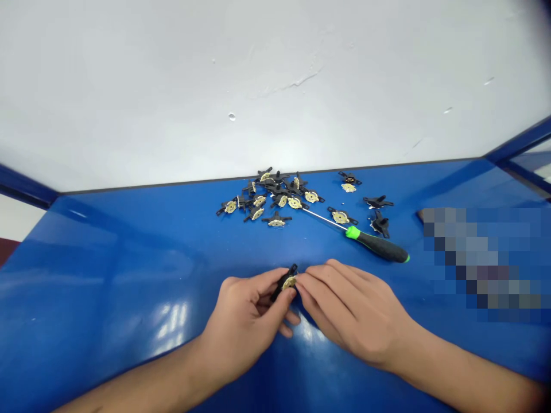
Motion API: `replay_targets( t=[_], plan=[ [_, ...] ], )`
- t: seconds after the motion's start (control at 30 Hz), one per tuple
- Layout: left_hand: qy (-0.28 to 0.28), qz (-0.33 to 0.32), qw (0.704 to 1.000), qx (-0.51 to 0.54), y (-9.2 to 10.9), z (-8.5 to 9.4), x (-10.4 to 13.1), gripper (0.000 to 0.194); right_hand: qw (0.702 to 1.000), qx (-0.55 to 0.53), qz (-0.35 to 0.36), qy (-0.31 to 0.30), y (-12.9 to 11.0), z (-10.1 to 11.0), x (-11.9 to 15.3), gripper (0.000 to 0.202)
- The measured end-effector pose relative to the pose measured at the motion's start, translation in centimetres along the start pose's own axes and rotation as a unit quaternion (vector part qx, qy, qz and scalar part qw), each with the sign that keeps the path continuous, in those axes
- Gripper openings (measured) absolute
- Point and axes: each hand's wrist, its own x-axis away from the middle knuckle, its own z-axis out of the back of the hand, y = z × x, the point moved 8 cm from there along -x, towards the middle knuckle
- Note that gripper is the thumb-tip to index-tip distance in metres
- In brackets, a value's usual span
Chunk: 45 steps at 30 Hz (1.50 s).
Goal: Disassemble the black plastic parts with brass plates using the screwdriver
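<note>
My left hand [253,312] holds a small black part with a round, pale gold disc [288,283] between thumb and fingers, tilted upward above the blue table. My right hand [355,310] has its fingers pressed together at the right edge of that disc; whether they pinch anything small is hidden. Beyond the hands lies a loose pile of similar black parts with gold discs [276,222]. A screwdriver [381,246] with a black and green handle rests on the table, its metal tip reaching the pile.
Several more black parts [341,217] lie apart at the right of the pile. A pixelated, blurred area covers something at the right of the blue table [107,275]. A white wall [258,86] rises behind the table.
</note>
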Motion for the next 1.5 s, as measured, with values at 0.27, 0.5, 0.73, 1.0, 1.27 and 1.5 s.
replay_targets(
  t=[0.27, 0.5, 0.73, 1.0, 1.27, 1.5],
  plan=[
    [0.008, -0.014, 1.000, -0.008, 0.6, -0.1, 0.0, 0.025, 1.000, 0.011, -0.008, -0.018, 0.0, -0.6, -0.3, 0.008],
    [0.006, -0.011, 1.000, -0.011, 0.8, 0.2, -0.1, 0.030, 0.998, -0.040, -0.038, -0.041, 0.5, -1.2, -0.7, 0.008],
    [0.020, 0.019, 0.999, 0.027, 0.1, 0.2, -0.3, 0.036, 0.994, -0.108, -0.033, 0.002, 0.6, -0.7, -0.5, 0.008],
    [0.025, 0.004, 1.000, -0.009, 0.1, 0.5, -0.3, 0.034, 0.997, -0.071, -0.034, -0.027, 0.3, -1.1, 0.1, 0.013],
    [0.006, -0.047, 0.998, -0.043, 0.5, 0.2, 0.1, 0.031, 0.998, -0.033, -0.021, -0.051, 0.1, -1.4, -0.3, 0.008],
    [0.011, 0.008, 1.000, 0.019, 0.0, 0.2, -0.2, 0.035, 0.997, -0.066, -0.040, -0.006, 0.5, -0.5, -0.2, 0.011]
  ],
)
